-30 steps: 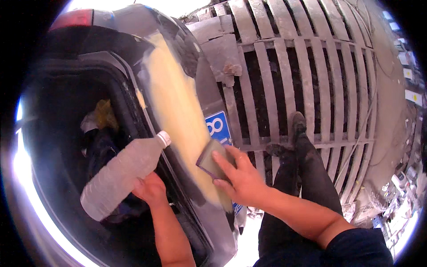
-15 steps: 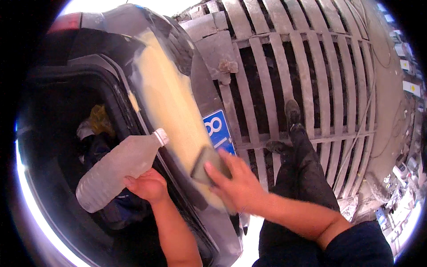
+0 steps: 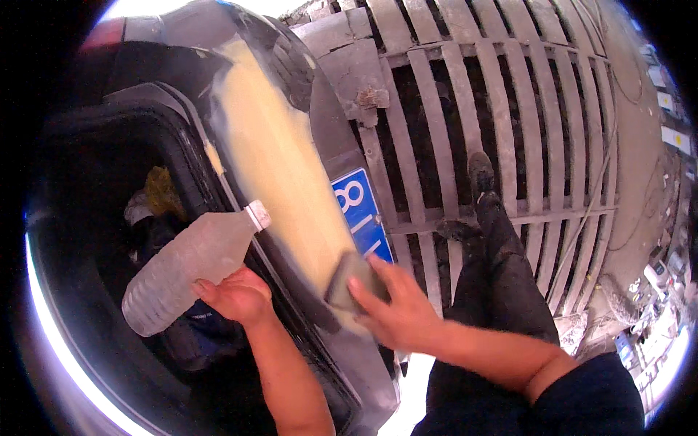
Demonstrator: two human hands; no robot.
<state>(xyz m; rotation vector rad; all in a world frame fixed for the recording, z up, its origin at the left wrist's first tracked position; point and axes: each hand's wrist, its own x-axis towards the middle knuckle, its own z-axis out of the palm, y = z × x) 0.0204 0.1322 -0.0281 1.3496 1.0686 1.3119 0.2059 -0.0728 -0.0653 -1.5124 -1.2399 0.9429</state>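
My left hand (image 3: 243,294) holds a cloudy clear plastic bottle (image 3: 185,269) over the open trunk. The bottle lies tilted, its white cap end toward the car's rear bumper (image 3: 336,138). My right hand (image 3: 403,314) is closed on a grey-brown sanding block (image 3: 354,280), fingers on its top and side. The block sits against the lower end of a long smooth patch of pale yellow filler (image 3: 276,160) on the bumper. Its underside is hidden.
A blue licence plate (image 3: 363,211) is on the bumper beside the patch. In the trunk (image 3: 80,240) lie dark bags and a yellow plastic bag (image 3: 163,192). A slatted floor grate (image 3: 502,131) with open gaps lies under my feet. A cable (image 3: 592,200) crosses it; clutter lies at right.
The block in my right hand has shifted slightly right along the lower part of the filler patch. My left hand and the bottle have moved up slightly in the view.
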